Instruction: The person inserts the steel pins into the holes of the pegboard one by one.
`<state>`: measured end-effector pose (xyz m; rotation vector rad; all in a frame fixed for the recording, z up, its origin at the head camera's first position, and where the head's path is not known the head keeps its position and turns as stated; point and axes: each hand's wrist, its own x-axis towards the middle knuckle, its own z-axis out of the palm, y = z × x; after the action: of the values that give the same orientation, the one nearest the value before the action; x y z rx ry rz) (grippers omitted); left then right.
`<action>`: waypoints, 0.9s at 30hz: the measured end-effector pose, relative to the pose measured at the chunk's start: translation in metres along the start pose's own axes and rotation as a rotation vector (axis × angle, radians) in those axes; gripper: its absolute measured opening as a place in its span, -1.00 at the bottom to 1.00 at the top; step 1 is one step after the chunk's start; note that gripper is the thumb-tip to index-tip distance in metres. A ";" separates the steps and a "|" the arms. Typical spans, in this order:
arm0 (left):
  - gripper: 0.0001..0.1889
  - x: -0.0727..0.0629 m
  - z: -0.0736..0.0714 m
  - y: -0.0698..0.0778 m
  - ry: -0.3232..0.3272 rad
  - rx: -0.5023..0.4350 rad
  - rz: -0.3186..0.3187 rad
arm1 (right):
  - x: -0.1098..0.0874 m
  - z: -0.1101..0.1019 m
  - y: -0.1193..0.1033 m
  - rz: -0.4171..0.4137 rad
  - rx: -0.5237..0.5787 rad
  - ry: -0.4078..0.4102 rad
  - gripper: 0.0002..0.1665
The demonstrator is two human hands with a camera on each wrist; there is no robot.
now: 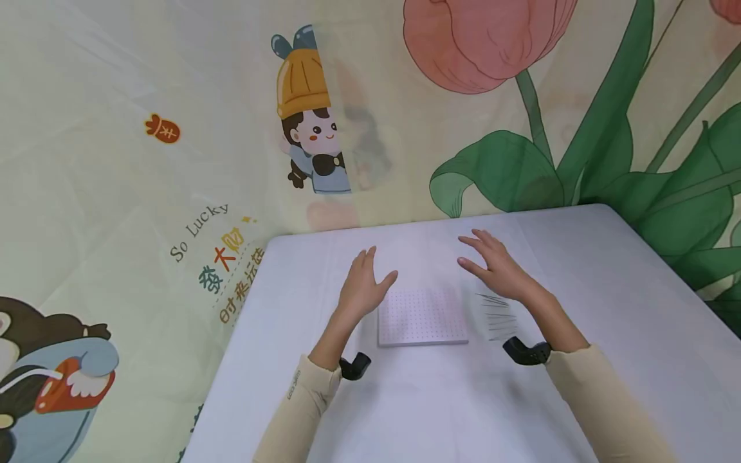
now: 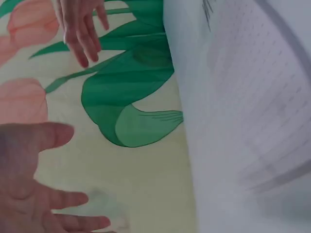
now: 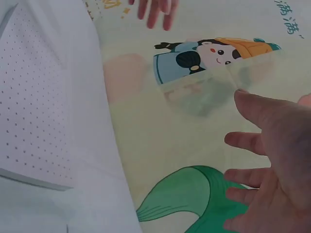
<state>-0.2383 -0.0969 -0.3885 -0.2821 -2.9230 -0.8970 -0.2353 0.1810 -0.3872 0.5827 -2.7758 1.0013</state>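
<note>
Both hands are raised above the table, apart from each other and holding nothing. In the head view my left hand [image 1: 361, 287] is over the left edge of a pale board [image 1: 422, 316] dotted with rows of small holes. My right hand [image 1: 499, 267] hovers to the board's upper right, its fingers spread and pointing left. Below it lie several thin dark sticks [image 1: 498, 310] in a row, perhaps needles or pins; they are too small to tell. The left wrist view shows the left fingers [image 2: 68, 199] spread, and the right wrist view shows the right fingers [image 3: 245, 141] likewise apart.
A white cloth covers the table [image 1: 613, 386], whose far edge meets a printed backdrop [image 1: 382, 128] with tulips and cartoon figures. Black wrist cameras [image 1: 527, 352] sit at both cuffs.
</note>
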 end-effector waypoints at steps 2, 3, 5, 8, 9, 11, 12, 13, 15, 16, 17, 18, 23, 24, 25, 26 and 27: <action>-0.33 -0.004 0.013 -0.011 0.064 -0.167 -0.020 | -0.011 0.005 0.012 0.003 0.091 0.045 -0.37; -0.37 -0.005 0.020 -0.017 0.091 -0.247 -0.032 | -0.016 0.010 0.022 0.005 0.134 0.077 -0.40; -0.45 -0.007 0.037 -0.029 0.134 -0.363 -0.041 | -0.023 0.028 0.059 -0.006 0.209 0.161 -0.47; -0.48 -0.007 0.061 -0.048 0.147 -0.443 -0.013 | -0.033 0.058 0.121 -0.014 0.246 0.270 -0.58; -0.47 -0.007 0.069 -0.055 0.135 -0.444 0.001 | -0.038 0.066 0.137 -0.008 0.243 0.299 -0.62; -0.44 -0.005 0.082 -0.067 0.107 -0.442 0.018 | -0.049 0.076 0.154 0.012 0.212 0.330 -0.71; -0.42 -0.005 0.087 -0.073 0.095 -0.438 0.023 | -0.056 0.077 0.154 0.023 0.209 0.336 -0.75; -0.40 -0.005 0.092 -0.078 0.079 -0.443 0.021 | -0.063 0.077 0.151 0.030 0.220 0.337 -0.79; -0.37 -0.006 0.100 -0.087 0.050 -0.473 0.012 | -0.077 0.073 0.137 0.047 0.228 0.320 -0.86; -0.37 -0.007 0.103 -0.090 0.042 -0.498 0.006 | -0.083 0.070 0.131 0.045 0.245 0.304 -0.86; -0.36 -0.008 0.105 -0.093 0.035 -0.523 0.003 | -0.089 0.069 0.124 0.062 0.258 0.290 -0.86; -0.36 -0.009 0.107 -0.095 0.027 -0.549 0.006 | -0.094 0.067 0.118 0.077 0.279 0.274 -0.86; -0.35 -0.010 0.114 -0.102 0.003 -0.602 0.026 | -0.107 0.073 0.113 0.139 0.320 0.243 -0.88; -0.36 -0.010 0.114 -0.103 0.001 -0.601 0.030 | -0.108 0.075 0.115 0.129 0.316 0.244 -0.88; -0.36 -0.010 0.115 -0.104 -0.002 -0.597 0.033 | -0.109 0.077 0.117 0.118 0.309 0.247 -0.87; -0.36 -0.010 0.116 -0.104 -0.005 -0.596 0.035 | -0.111 0.079 0.120 0.106 0.290 0.249 -0.87; -0.36 -0.009 0.116 -0.105 -0.004 -0.597 0.040 | -0.112 0.080 0.122 0.091 0.264 0.253 -0.86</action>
<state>-0.2512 -0.1183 -0.5433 -0.3664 -2.5634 -1.7407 -0.1811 0.2505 -0.5485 0.3323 -2.4864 1.3705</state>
